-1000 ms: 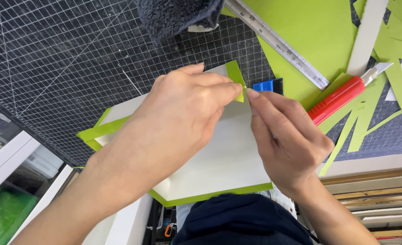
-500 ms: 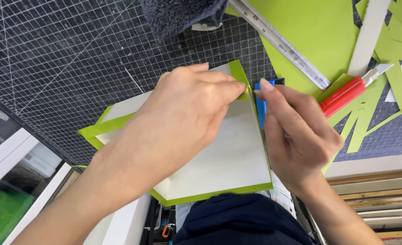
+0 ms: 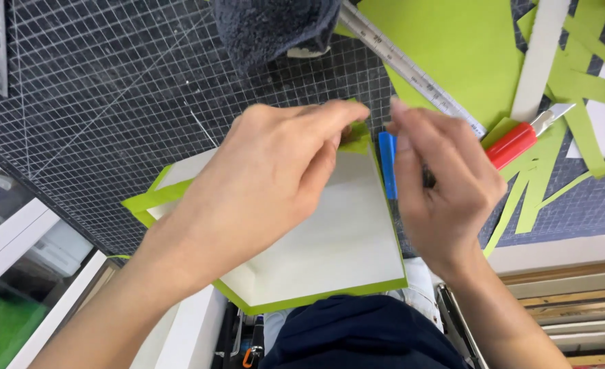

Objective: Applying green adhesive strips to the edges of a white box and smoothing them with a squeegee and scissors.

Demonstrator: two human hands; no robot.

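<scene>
A white board (image 3: 330,239) wrapped in green paper lies tilted on the dark gridded cutting mat (image 3: 111,102). My left hand (image 3: 268,184) rests across the board, and its fingertips pinch the folded green paper corner (image 3: 358,140) at the board's far right corner. My right hand (image 3: 446,184) is beside the board's right edge, curled around a short blue tool (image 3: 386,164) that stands against that edge. The two hands' fingertips almost meet above the corner. Much of the board's left half is hidden under my left hand.
A red utility knife (image 3: 521,140) lies just right of my right hand. A metal ruler (image 3: 412,68) runs diagonally over a green sheet (image 3: 453,48). Green strips (image 3: 576,102) are scattered at the right, with a dark cloth (image 3: 275,27) at the top.
My right hand has shifted from the green corner out to the board's right edge, and the blue tool now shows in its fingers. My left fingertips have closed on the corner.
</scene>
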